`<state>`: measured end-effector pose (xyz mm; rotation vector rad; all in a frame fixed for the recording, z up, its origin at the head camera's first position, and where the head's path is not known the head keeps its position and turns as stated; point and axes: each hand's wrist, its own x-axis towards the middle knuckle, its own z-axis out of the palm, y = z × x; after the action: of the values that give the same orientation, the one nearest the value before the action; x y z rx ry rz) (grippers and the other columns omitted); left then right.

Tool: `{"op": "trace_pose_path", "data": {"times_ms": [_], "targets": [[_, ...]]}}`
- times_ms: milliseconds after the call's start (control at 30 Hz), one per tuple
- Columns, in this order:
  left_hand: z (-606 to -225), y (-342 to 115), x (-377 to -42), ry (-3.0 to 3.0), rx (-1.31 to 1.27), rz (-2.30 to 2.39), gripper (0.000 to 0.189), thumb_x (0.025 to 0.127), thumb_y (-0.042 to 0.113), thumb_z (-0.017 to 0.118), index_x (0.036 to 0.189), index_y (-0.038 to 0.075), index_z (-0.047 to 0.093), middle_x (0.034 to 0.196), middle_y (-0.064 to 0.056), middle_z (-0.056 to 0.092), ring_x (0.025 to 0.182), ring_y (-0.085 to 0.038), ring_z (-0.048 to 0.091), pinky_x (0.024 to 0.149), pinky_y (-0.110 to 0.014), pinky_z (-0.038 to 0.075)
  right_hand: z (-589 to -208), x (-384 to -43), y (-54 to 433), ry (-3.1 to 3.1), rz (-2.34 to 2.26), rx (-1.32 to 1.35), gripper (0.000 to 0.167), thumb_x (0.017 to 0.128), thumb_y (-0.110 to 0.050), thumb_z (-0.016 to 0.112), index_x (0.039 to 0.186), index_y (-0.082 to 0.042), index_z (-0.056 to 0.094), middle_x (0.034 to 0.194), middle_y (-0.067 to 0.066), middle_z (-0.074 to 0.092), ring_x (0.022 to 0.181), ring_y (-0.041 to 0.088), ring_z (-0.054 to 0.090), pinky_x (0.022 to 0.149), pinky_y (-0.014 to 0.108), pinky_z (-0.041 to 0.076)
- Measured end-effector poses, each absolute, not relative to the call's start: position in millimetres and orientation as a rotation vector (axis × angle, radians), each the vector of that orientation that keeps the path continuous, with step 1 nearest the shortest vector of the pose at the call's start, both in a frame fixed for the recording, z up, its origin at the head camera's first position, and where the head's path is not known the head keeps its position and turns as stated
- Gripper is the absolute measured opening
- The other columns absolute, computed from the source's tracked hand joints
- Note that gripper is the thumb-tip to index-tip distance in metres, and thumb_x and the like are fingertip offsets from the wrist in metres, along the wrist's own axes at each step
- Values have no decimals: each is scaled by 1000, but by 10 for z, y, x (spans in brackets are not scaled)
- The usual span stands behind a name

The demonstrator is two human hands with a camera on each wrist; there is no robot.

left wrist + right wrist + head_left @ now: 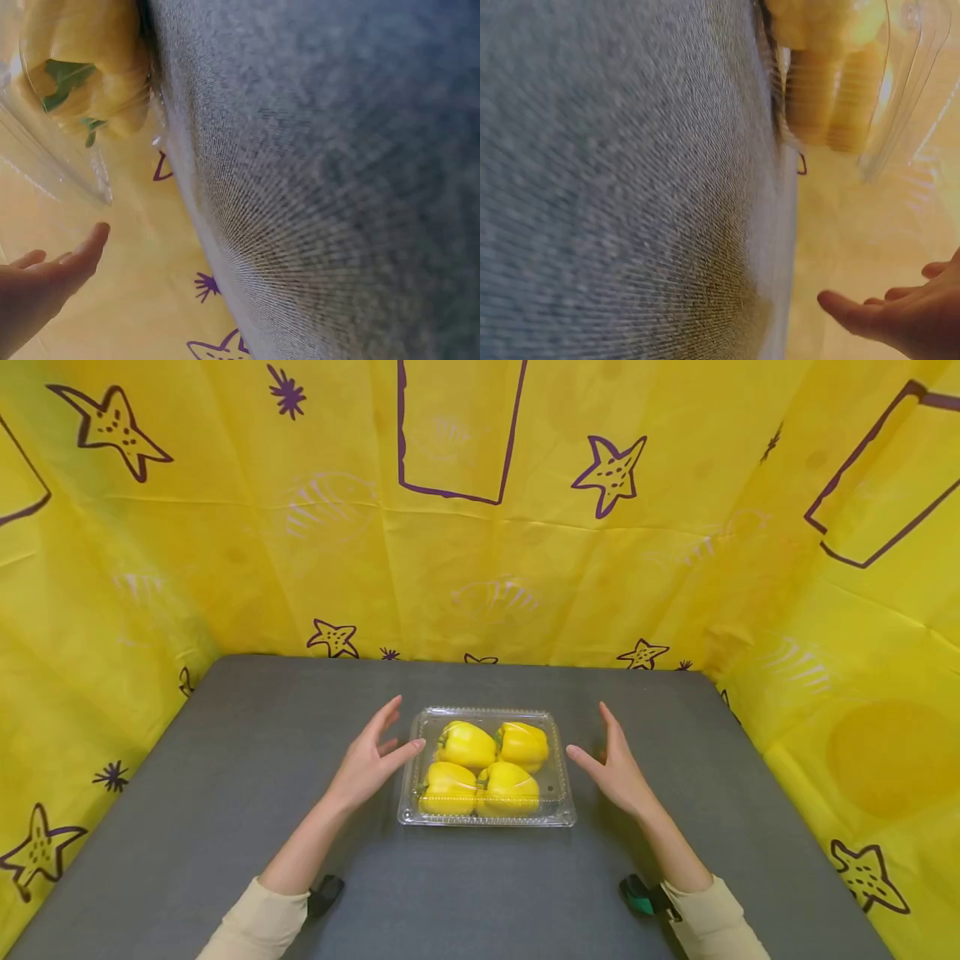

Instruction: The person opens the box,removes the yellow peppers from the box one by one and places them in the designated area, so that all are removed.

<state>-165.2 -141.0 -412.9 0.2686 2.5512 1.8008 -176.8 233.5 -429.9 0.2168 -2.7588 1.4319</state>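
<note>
A clear, rectangular plastic container [487, 820] sits on the grey surface [487, 893], holding four yellow bell peppers [468, 745] in two rows. The person's left hand [366, 767] and right hand [618, 774] flank it, thumbs spread from loosely extended fingers, gripping nothing. Whether the left thumb touches the container's edge, I cannot tell.

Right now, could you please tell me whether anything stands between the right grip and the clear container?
Nothing visible does: in the head view, only grey tabletop shows between the right grip and the clear container.
</note>
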Motion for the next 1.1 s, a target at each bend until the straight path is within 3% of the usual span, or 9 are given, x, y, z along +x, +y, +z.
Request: {"op": "trace_pose_path", "data": {"times_ms": [300,733,1100], "targets": [[-4133,-1414,-1587,2437,294,1768,83,91,28,70,156,15,20,159,-18,21,137,-44,34,105,-55,35,-4316,-1681,2268,-2720,1609,345,91,92,-29,69,157,-19,6,162,14,6,145,40,13,106,58,32],[-4167,-1424,-1507,2357,307,1724,86,90,28,70,156,13,18,159,-19,19,130,-48,41,103,-56,37,-4343,-1558,2171,-2715,1686,490,92,91,-20,71,157,-22,7,162,10,6,144,42,16,105,61,32],[-4165,-1369,-1438,2386,380,1645,98,85,28,75,157,14,11,160,-19,12,132,-50,37,102,-58,36,-4345,-1492,2096,-2740,1651,557,97,88,-23,75,157,-18,7,162,10,5,144,40,16,105,60,32]]}}
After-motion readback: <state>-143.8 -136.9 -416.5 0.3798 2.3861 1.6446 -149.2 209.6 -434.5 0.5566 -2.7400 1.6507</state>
